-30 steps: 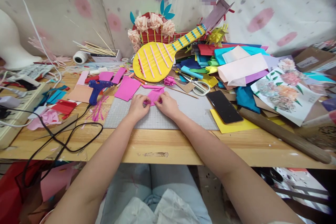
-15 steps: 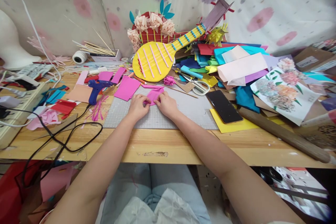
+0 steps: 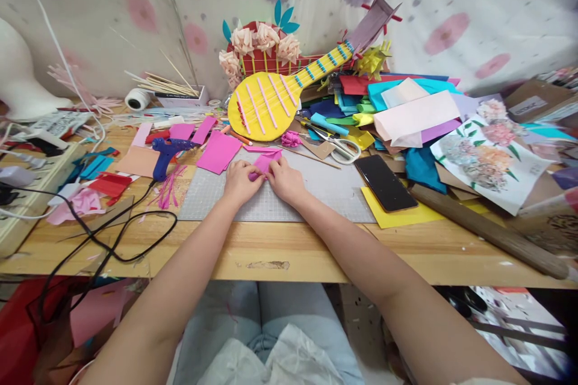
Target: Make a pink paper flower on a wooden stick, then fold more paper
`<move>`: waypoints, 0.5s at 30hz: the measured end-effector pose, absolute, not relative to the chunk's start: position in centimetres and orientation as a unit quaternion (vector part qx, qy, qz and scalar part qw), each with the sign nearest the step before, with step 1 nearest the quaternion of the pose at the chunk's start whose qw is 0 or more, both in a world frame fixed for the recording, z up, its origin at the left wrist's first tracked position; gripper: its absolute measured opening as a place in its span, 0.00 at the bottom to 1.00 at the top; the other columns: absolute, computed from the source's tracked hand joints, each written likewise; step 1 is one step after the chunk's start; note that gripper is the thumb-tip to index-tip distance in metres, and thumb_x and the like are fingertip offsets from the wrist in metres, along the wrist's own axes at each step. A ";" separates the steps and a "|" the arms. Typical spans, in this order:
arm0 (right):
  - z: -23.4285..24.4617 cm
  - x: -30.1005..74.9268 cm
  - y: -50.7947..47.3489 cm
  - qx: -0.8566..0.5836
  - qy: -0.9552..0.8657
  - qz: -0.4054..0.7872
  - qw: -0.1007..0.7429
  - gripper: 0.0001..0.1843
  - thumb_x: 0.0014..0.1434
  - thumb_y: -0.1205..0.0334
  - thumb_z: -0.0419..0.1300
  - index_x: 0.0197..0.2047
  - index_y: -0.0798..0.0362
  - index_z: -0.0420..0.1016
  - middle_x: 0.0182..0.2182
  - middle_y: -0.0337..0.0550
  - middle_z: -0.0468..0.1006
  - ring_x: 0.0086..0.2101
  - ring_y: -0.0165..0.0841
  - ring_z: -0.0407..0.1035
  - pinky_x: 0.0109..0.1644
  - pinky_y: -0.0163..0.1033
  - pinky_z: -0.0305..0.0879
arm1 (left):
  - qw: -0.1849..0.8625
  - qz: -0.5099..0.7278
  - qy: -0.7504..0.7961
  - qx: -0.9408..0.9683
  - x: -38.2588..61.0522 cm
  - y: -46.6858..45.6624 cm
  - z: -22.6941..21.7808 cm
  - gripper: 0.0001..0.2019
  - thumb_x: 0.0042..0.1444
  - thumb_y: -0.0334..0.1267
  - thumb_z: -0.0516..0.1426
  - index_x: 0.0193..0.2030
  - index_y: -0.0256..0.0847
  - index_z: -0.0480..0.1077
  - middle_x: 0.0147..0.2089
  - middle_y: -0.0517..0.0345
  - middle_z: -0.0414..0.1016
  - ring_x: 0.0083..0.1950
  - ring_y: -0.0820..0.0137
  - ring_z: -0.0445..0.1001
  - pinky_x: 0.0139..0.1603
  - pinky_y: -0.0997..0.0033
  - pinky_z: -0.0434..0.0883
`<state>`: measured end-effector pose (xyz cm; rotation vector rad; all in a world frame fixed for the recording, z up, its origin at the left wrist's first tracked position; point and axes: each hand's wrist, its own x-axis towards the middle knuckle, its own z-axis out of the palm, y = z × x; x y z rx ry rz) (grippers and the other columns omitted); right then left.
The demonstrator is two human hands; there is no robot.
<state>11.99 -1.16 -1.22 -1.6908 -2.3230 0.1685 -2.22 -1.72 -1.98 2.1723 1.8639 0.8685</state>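
Note:
A small pink paper piece (image 3: 265,162) lies on the grey cutting mat (image 3: 316,192) in the middle of the wooden table. My left hand (image 3: 239,181) pinches its near left edge with curled fingers. My right hand (image 3: 284,180) pinches its near right edge, and the fingertips of both hands almost meet over the paper. Most of the near part of the paper is hidden under my fingers.
A blue glue gun (image 3: 168,152) with a black cord lies left of the mat, beside a larger pink sheet (image 3: 219,151). Scissors (image 3: 338,144), a black phone (image 3: 385,182) and a yellow paper guitar (image 3: 271,98) sit behind and to the right. Coloured paper (image 3: 406,114) is piled at the right.
Both hands have closed in on each other, and the pink paper now looks narrower and more folded between the fingertips.

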 end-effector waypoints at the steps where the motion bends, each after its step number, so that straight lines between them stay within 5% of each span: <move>1: -1.2 12.0 -1.2 -0.583 -0.800 0.057 0.130 0.15 0.63 0.55 0.44 0.46 0.51 0.64 0.46 0.50 0.66 0.36 0.35 0.68 0.33 0.37 0.61 | 0.073 0.289 0.624 0.723 -2.2 -1.7 -2.0 0.08 0.47 0.43 0.58 0.31 0.44 0.75 0.37 0.54 0.68 0.46 0.61 0.64 0.52 0.58 0.61; 8: -1.1 12.2 -1.5 -0.568 -0.811 0.054 0.130 0.14 0.61 0.56 0.46 0.47 0.52 0.64 0.46 0.50 0.66 0.38 0.37 0.67 0.34 0.38 0.62 | 0.071 0.290 0.633 0.715 -2.1 -1.6 -2.2 0.06 0.45 0.42 0.60 0.31 0.46 0.75 0.37 0.54 0.67 0.47 0.60 0.63 0.53 0.56 0.60; 15: -1.1 12.6 -1.4 -0.560 -0.816 0.066 0.129 0.14 0.59 0.69 0.43 0.47 0.52 0.63 0.46 0.50 0.66 0.34 0.34 0.67 0.31 0.37 0.61 | 0.109 0.288 0.621 0.721 -2.6 -1.6 -2.3 0.08 0.45 0.33 0.58 0.32 0.48 0.75 0.40 0.54 0.67 0.49 0.61 0.63 0.55 0.55 0.60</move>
